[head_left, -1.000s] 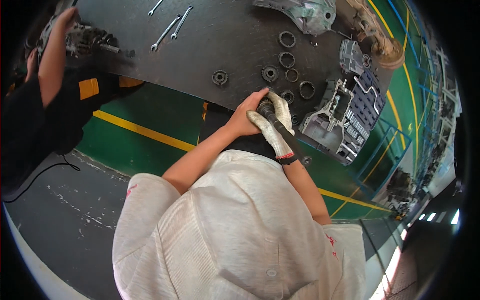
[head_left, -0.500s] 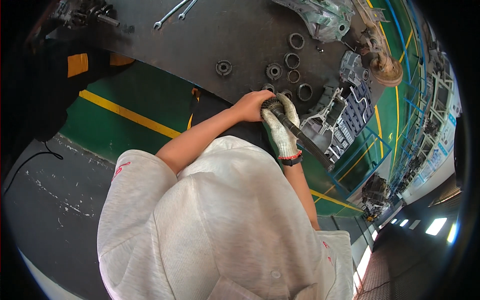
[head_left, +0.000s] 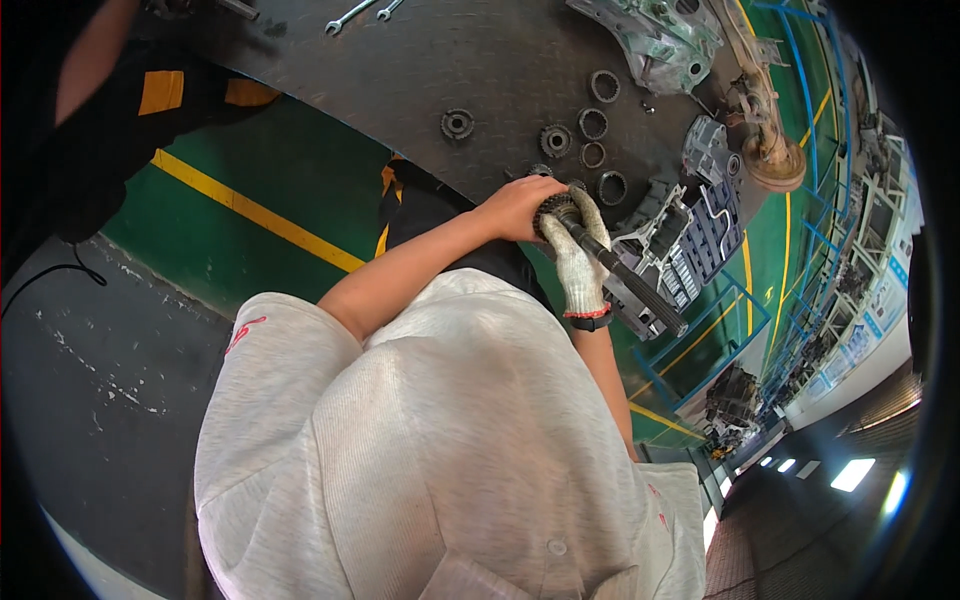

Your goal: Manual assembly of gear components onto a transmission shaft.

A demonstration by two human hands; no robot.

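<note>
My bare left hand (head_left: 520, 208) is closed on the gear at the upper end of a dark gear shaft (head_left: 640, 290). My right hand (head_left: 577, 272), in a white knitted glove with a red cuff, wraps round the same end from the other side. The splined length of the shaft slants down to the right, past my right wrist. Just beyond my hands, on the dark metal table (head_left: 350, 90), lie a toothed gear (head_left: 556, 141), another gear (head_left: 457, 124) and several rings, among them a toothed ring (head_left: 612, 187). Some small parts right behind my fingers are partly hidden.
A silvery casting (head_left: 690, 62) stands at the far right, with a rusty drum-ended part (head_left: 774, 165) beside it. An open metal housing (head_left: 655, 220) lies right of my hands. Wrenches (head_left: 350, 16) lie at the far edge. At the left, another person's arm (head_left: 92, 60) reaches in.
Both hands still hold the gear shaft; its free end has shifted slightly right. The whole view has moved a little, and another person's arm now shows at the upper left.
</note>
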